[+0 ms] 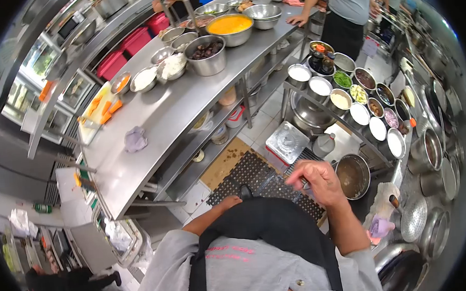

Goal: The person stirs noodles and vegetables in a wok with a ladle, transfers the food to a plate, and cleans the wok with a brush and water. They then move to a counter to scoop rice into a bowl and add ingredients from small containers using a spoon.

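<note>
My right hand (318, 182) is raised in front of my apron with its fingers curled in; what they hold, if anything, is hidden. Below and behind it sits a deep pot (352, 176) with brown contents. My left hand (230, 201) is low beside the black apron (267, 218), its fingers mostly hidden. The steel table (161, 110) runs ahead of me, bearing a crumpled purple cloth (135, 140), a bowl of orange liquid (230, 24) and a pot of dark pieces (206, 52).
Several ingredient containers (341, 79) fill a rack at the right, near the pans. Carrots lie on a cutting board (90, 127). A person (350, 5) stands beyond the table, one hand on it; another person (68, 286) is at lower left. A floor mat (240, 179) lies ahead.
</note>
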Demonstrator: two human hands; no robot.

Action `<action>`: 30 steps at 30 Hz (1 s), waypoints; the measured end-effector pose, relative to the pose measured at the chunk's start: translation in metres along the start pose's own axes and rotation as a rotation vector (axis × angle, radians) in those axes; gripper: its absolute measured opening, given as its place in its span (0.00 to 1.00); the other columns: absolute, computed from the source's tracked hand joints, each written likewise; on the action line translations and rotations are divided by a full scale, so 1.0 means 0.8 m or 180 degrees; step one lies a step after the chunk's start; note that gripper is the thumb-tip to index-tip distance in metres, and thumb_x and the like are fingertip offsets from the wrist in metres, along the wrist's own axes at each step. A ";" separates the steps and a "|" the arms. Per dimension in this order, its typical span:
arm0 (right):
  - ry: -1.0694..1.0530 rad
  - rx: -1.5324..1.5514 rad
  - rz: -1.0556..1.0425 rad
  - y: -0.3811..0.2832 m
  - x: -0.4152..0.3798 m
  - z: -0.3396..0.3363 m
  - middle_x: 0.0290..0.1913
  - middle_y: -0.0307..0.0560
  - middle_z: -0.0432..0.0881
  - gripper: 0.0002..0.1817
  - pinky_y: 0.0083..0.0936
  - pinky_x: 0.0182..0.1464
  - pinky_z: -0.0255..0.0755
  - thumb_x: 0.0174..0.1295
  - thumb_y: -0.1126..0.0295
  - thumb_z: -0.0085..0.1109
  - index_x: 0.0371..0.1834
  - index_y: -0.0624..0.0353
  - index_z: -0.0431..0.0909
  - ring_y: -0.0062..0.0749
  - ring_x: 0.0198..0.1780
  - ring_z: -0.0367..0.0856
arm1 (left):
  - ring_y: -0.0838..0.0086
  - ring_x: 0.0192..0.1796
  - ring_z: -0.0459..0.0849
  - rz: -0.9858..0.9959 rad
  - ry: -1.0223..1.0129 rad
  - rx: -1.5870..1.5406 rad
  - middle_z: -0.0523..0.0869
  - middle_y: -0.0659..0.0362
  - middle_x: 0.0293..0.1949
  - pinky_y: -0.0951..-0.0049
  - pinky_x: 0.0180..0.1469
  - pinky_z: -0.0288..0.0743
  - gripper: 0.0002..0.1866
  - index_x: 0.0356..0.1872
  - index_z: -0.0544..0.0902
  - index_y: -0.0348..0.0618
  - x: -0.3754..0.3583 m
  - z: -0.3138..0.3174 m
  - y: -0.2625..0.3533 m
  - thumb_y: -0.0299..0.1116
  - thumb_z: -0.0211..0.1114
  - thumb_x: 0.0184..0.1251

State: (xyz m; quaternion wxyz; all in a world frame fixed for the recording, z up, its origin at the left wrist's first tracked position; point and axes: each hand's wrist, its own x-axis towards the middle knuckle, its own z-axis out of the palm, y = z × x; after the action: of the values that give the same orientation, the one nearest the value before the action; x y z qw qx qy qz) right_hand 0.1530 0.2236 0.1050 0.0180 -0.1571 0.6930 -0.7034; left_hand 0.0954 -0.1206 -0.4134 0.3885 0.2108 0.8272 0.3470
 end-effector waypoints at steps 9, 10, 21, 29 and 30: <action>-0.2001 0.2088 -0.2029 -0.181 0.143 0.119 0.41 0.57 0.82 0.33 0.35 0.49 0.75 0.74 0.46 0.43 0.50 0.71 0.81 0.45 0.42 0.81 | 0.59 0.47 0.85 -0.0424 0.0090 0.0108 0.87 0.50 0.40 0.61 0.51 0.77 0.20 0.42 0.85 0.40 -0.016 -0.103 -0.057 0.48 0.58 0.70; -0.2049 0.2146 -0.2023 -0.182 0.152 0.124 0.41 0.56 0.82 0.31 0.35 0.49 0.75 0.74 0.47 0.44 0.49 0.71 0.81 0.45 0.42 0.81 | 0.59 0.47 0.85 -0.0489 0.0110 0.0070 0.87 0.50 0.40 0.61 0.51 0.77 0.19 0.42 0.85 0.40 -0.026 -0.109 -0.064 0.48 0.58 0.71; -0.1903 0.1351 -0.1600 -0.131 0.246 0.115 0.38 0.47 0.82 0.13 0.30 0.47 0.75 0.72 0.65 0.53 0.38 0.63 0.81 0.38 0.42 0.80 | 0.67 0.44 0.84 -0.0331 0.0289 -0.0900 0.86 0.55 0.38 0.66 0.51 0.76 0.14 0.44 0.81 0.39 -0.054 -0.155 -0.018 0.40 0.60 0.72; -0.1267 -0.2781 0.0224 0.307 0.252 -0.046 0.34 0.65 0.80 0.22 0.50 0.41 0.68 0.72 0.56 0.52 0.31 0.66 0.80 0.63 0.39 0.78 | 0.57 0.56 0.84 0.0527 0.3212 -0.0619 0.85 0.46 0.51 0.64 0.59 0.76 0.16 0.57 0.79 0.37 -0.097 -0.343 0.256 0.32 0.59 0.73; -0.1680 -0.3357 0.0889 0.370 0.219 -0.082 0.40 0.65 0.84 0.29 0.53 0.47 0.71 0.73 0.48 0.45 0.33 0.64 0.83 0.64 0.43 0.81 | 0.54 0.56 0.83 0.0611 0.3589 -0.0407 0.84 0.45 0.52 0.63 0.59 0.76 0.15 0.56 0.79 0.37 -0.101 -0.364 0.263 0.30 0.60 0.72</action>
State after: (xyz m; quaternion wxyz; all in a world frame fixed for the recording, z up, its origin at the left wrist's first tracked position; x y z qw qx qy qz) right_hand -0.0863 0.2334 -0.1500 0.2011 -0.2216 0.9344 -0.1933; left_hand -0.0686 -0.1489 -0.0850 -0.1339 0.0434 0.8610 0.4888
